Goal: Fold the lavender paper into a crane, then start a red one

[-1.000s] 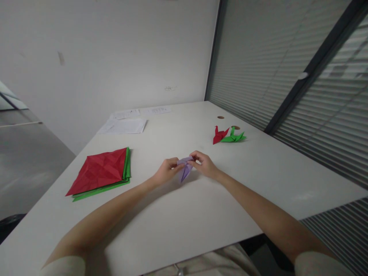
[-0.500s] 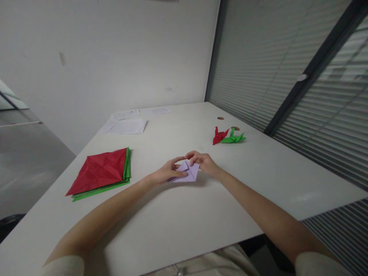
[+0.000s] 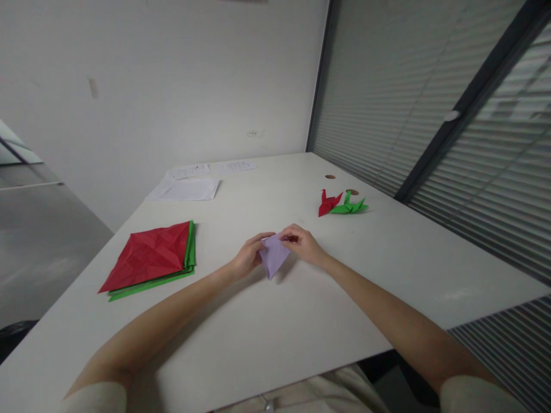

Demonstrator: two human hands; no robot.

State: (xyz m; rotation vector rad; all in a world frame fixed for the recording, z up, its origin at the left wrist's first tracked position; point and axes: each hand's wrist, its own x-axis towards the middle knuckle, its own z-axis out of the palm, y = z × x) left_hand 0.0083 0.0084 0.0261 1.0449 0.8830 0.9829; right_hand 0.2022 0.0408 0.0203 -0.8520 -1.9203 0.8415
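Note:
A folded piece of purple origami paper (image 3: 274,256) is held up just above the table, its point hanging downward. My left hand (image 3: 249,254) grips its left side, with the fingers partly behind the paper. At the upper right edge, my right hand (image 3: 301,243) pinches the paper between thumb and fingers. Farther off to the right stand a red paper crane (image 3: 329,203) and a green paper crane (image 3: 350,205), touching or nearly so.
Left of my hands lies a stack of creased red paper (image 3: 155,252) and green paper (image 3: 190,252). Printed white sheets (image 3: 189,189) rest at the back left of the white table (image 3: 258,344). Two round holes are at the table's right side, near the window blinds (image 3: 387,97).
The purple paper has been turned and tipped, so a smooth face with a downward point shows instead of the flat folded flaps. Both hands have shifted their hold on it.

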